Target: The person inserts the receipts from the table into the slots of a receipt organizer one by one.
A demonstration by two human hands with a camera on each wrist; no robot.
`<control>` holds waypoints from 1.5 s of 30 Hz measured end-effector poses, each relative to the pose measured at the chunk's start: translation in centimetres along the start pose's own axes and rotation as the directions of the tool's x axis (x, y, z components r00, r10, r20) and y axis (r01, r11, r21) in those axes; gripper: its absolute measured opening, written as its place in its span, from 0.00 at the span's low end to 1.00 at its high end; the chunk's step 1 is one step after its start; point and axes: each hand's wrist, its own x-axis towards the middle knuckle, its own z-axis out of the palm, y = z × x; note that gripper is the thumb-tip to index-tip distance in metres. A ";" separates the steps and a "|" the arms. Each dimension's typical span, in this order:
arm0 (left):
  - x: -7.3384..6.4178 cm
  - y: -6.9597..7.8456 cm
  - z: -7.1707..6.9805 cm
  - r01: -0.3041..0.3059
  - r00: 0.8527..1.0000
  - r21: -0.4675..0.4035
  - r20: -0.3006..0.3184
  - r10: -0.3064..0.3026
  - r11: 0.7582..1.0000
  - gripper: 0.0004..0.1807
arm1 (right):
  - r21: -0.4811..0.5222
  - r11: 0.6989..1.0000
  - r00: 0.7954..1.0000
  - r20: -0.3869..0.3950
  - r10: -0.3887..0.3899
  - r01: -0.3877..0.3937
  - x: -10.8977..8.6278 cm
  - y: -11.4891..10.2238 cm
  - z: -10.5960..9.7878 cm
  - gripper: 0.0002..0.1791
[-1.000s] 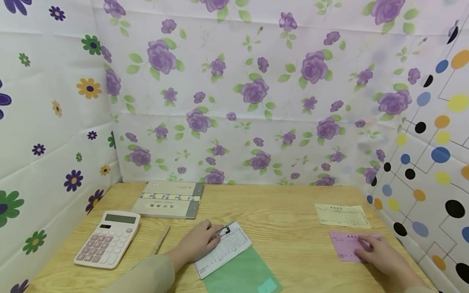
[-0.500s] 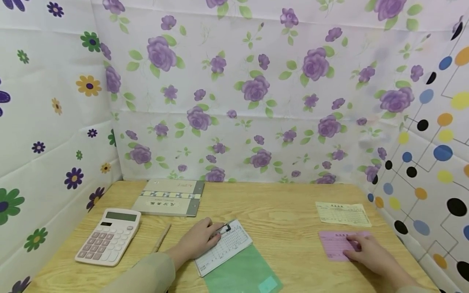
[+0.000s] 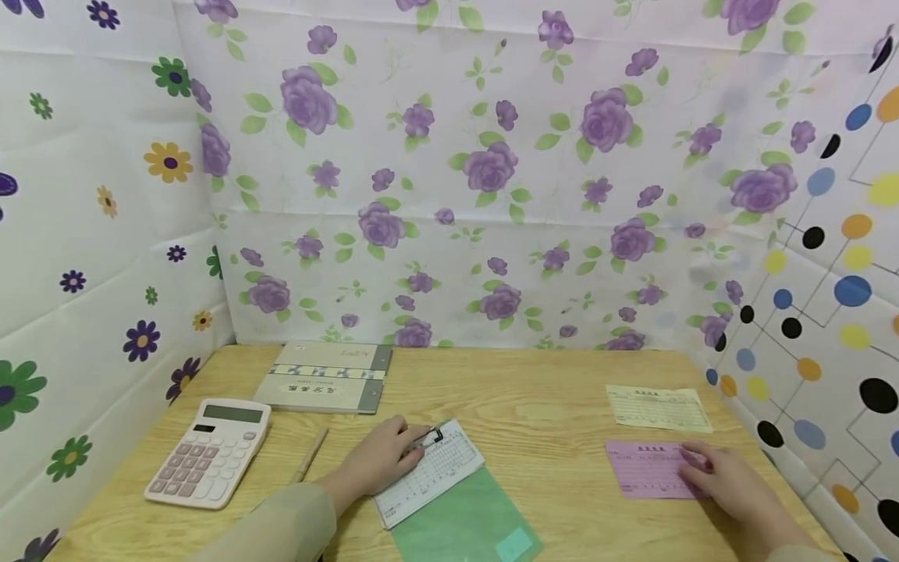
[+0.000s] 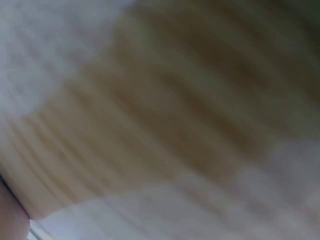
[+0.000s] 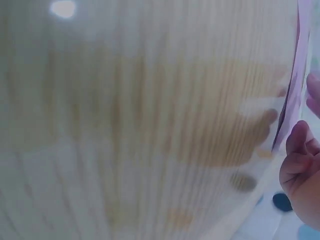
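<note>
A pad of white printed forms (image 3: 438,468) with a black clip (image 3: 438,435) at its upper end lies tilted on a green folder (image 3: 467,519). My left hand (image 3: 375,460) rests on the upper left of the pad, index finger and thumb beside the clip; the finger undersides are hidden. At the right, a pink printed slip (image 3: 646,468) lies on the table, and my right hand (image 3: 733,484) touches or hovers over its right edge, fingers loosely bent. The right wrist view shows the right hand's fingers (image 5: 300,155) apart near the pink slip's edge (image 5: 295,90).
A yellow slip (image 3: 660,408) lies behind the pink one. On the left are a calculator (image 3: 208,453), a thin brown stick-like pen (image 3: 312,454) and a grey account book (image 3: 326,378). Patterned cloth walls (image 3: 449,257) enclose the wooden table (image 3: 541,437).
The pink slip has slid left under my right hand, which has since drawn back to the right, to the slip's right edge. My left hand has stayed on the pad.
</note>
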 end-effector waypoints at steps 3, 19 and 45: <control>0.1 0.1 -0.1 0.003 1.000 0.002 0.015 -0.003 1.000 0.23 | -0.037 0.999 0.999 0.021 0.035 -0.034 -0.2 1.8 -0.5 0.38; 1.3 0.1 -0.4 -0.033 0.999 0.022 -0.015 0.033 0.999 0.23 | -0.141 0.990 1.000 0.024 0.006 -0.003 -0.1 4.3 -1.6 0.38; 0.1 -0.2 0.4 0.008 1.000 -0.002 0.021 -0.008 1.000 0.24 | 0.071 0.994 0.987 0.142 0.071 -0.081 0.7 4.0 -0.4 0.39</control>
